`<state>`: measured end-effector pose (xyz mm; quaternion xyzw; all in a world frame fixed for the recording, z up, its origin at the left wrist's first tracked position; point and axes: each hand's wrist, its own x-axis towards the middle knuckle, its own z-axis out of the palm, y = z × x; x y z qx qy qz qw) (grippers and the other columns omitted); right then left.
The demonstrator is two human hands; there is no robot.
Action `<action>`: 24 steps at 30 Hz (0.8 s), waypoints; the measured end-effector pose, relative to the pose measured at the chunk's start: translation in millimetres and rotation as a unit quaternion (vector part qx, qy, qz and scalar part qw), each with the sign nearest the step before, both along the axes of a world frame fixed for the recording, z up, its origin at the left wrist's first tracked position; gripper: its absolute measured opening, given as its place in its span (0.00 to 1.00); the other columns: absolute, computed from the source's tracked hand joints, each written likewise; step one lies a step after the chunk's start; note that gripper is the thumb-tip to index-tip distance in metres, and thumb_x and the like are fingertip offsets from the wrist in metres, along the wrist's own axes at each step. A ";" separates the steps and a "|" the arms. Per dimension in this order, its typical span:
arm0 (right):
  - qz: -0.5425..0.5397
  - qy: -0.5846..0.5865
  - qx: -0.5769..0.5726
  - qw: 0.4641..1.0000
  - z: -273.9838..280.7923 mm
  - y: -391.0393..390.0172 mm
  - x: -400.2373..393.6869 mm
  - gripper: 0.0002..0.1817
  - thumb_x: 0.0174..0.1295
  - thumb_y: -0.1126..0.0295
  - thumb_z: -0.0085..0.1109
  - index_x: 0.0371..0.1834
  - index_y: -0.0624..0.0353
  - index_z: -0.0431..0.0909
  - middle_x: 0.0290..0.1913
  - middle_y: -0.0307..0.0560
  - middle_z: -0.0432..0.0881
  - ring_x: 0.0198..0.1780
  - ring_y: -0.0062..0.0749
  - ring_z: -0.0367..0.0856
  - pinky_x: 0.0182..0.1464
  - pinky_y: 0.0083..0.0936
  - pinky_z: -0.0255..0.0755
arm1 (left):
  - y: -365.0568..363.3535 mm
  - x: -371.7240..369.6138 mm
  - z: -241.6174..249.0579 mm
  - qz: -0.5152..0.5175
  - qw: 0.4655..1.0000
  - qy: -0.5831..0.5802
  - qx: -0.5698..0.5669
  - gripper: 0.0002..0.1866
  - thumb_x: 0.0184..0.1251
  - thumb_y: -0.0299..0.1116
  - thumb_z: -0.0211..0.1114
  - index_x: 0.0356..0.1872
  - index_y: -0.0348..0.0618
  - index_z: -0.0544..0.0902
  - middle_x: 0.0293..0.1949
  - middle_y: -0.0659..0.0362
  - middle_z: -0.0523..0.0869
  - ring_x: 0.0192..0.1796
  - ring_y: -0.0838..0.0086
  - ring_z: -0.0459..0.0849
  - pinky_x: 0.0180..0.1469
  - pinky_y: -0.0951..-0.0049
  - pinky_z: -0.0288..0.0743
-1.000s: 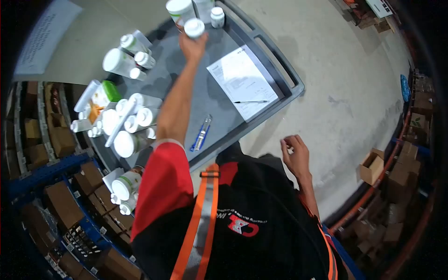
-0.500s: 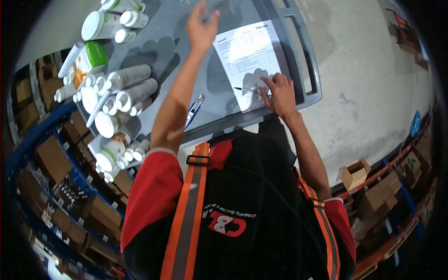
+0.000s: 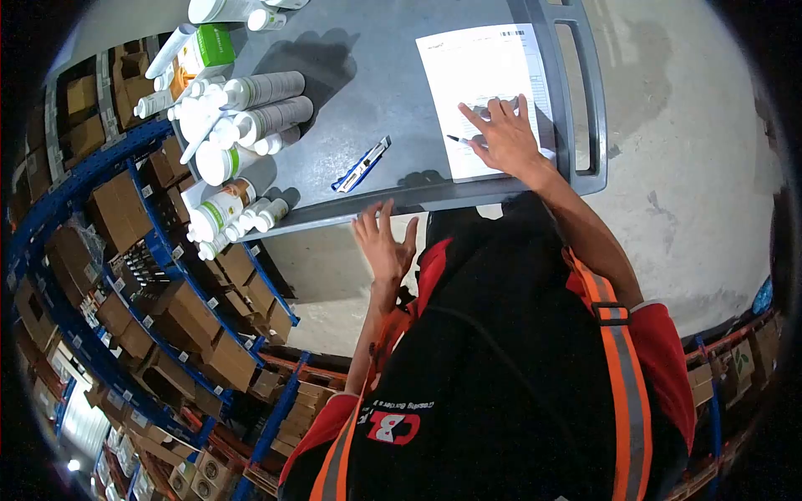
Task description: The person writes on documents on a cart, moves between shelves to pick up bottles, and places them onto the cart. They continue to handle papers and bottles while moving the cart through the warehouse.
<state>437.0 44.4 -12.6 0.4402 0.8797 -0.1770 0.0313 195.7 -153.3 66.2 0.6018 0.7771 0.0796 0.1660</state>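
Note:
My right hand [image 3: 507, 140] rests over the printed sheet [image 3: 480, 67], fingers spread. A dark pen [image 3: 458, 139] pokes out from beneath its thumb side; the rest of the pen is hidden, and the fingers do not close round it. At the cart's near edge my left hand [image 3: 385, 242] hangs with fingers apart and nothing in it. On the grey cart top, between the hands and further in, lies a blue and silver box cutter [image 3: 362, 165]. Several white bottles and tubs [image 3: 266, 89] stand or lie at the cart's left side, beside a green and white box [image 3: 215, 47].
The grey cart [image 3: 393, 108] has a raised rim and a handle slot [image 3: 586, 100] at its right. Blue shelving [image 3: 167, 250] with cardboard boxes [image 3: 121, 209] stands at the left. More boxes [image 3: 742, 355] are at the lower right.
My left hand has come back from over the far part of the cart to its near edge. My right hand stays on the sheet. The view has shifted and turned.

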 end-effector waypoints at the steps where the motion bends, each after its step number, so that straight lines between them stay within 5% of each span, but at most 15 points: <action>1: 0.003 -0.008 -0.007 1.000 -0.1 0.8 -0.7 0.36 0.71 0.50 0.63 0.82 0.39 0.66 0.55 0.56 0.75 0.60 0.46 0.73 0.71 0.74 0.53 | 3.9 0.9 -5.2 -0.010 1.000 0.015 0.009 0.29 0.64 0.43 0.77 0.64 0.46 0.79 0.60 0.49 0.77 0.68 0.48 0.72 0.72 0.39 0.61; 4: 0.008 -0.029 -0.025 0.999 -0.5 0.6 -1.2 0.38 0.70 0.51 0.64 0.83 0.38 0.65 0.59 0.58 0.75 0.63 0.48 0.72 0.71 0.76 0.53 | 5.3 -1.3 -28.1 -0.031 0.999 0.034 0.019 0.31 0.69 0.54 0.71 0.65 0.48 0.78 0.62 0.51 0.75 0.71 0.50 0.70 0.75 0.29 0.49; 10: 0.008 -0.046 -0.070 0.996 5.7 1.9 -1.3 0.41 0.69 0.49 0.65 0.85 0.36 0.60 0.67 0.62 0.73 0.71 0.53 0.70 0.73 0.79 0.49 | -3.9 -4.8 -43.7 -0.036 0.998 0.045 0.020 0.29 0.70 0.56 0.70 0.63 0.49 0.79 0.61 0.53 0.77 0.70 0.54 0.71 0.78 0.32 0.42; 24: 0.001 -0.065 -0.103 0.993 18.4 2.0 -6.2 0.41 0.70 0.50 0.63 0.85 0.36 0.58 0.68 0.60 0.71 0.71 0.52 0.68 0.72 0.79 0.50 | -5.4 -4.3 -44.7 -0.031 0.997 0.062 0.025 0.30 0.71 0.59 0.68 0.62 0.48 0.81 0.60 0.54 0.79 0.69 0.55 0.73 0.78 0.31 0.44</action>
